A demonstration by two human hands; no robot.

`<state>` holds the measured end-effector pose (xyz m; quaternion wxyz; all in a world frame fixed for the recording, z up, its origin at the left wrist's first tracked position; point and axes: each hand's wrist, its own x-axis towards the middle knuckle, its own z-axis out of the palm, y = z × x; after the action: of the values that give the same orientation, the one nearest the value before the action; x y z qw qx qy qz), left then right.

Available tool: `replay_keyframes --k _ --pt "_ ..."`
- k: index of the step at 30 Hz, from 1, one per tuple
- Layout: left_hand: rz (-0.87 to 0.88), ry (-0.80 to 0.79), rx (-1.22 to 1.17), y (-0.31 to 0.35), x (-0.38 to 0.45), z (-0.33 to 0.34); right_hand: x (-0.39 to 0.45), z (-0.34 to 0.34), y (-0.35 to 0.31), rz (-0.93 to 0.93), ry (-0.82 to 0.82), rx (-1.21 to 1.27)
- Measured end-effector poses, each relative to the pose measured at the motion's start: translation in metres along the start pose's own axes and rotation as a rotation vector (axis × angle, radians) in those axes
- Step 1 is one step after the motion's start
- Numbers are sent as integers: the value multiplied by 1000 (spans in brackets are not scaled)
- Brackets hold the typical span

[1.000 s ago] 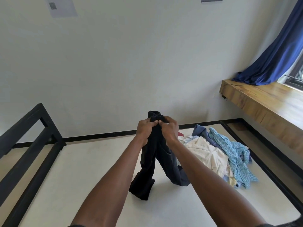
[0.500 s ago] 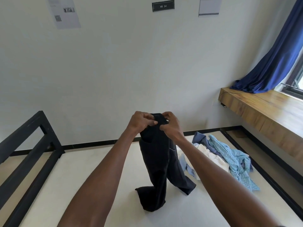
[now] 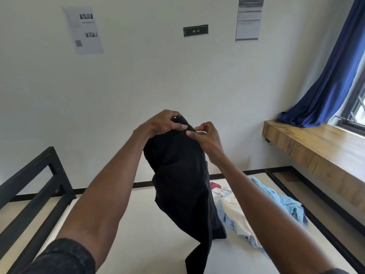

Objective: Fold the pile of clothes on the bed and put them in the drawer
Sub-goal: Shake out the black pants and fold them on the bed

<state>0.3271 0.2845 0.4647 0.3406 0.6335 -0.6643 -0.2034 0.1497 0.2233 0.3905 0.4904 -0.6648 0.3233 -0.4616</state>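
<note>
I hold one black garment raised above the bed with both hands. My left hand grips its top edge, fingers curled over the fabric and thumb pressed against it. My right hand pinches the same top edge just beside the left, thumb and forefinger closed on the cloth. The garment hangs down between my forearms, its lower end near the bed's near edge. One pile of clothes lies toward the bed's right edge: one light blue patterned piece, one white piece, others partly hidden. Three notices are fixed to the wall. One blue curtain hangs over one wooden ledge.
</note>
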Motion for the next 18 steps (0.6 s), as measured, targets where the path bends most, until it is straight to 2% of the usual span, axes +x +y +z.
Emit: replay_keyframes --k 3,6,8,10,15,17,18 --pt "46 76 24 6 -1 -21 -13 -1 39 -27 21 -121" --pt "27 63 31 15 -7 -52 -26 4 89 84 -97 -197" --pt "21 64 38 22 -13 -68 -29 11 110 186 -131 -193" --pt "15 79 34 27 -18 -78 -30 24 123 212 -167 -210" --pt "-11 113 37 33 -37 -104 -22 58 132 172 -344 -425" --pt "-10 133 30 32 -46 -112 -23 64 130 197 -488 -495" --pt "-10 140 23 31 -51 -115 -26 70 128 225 -550 -455"
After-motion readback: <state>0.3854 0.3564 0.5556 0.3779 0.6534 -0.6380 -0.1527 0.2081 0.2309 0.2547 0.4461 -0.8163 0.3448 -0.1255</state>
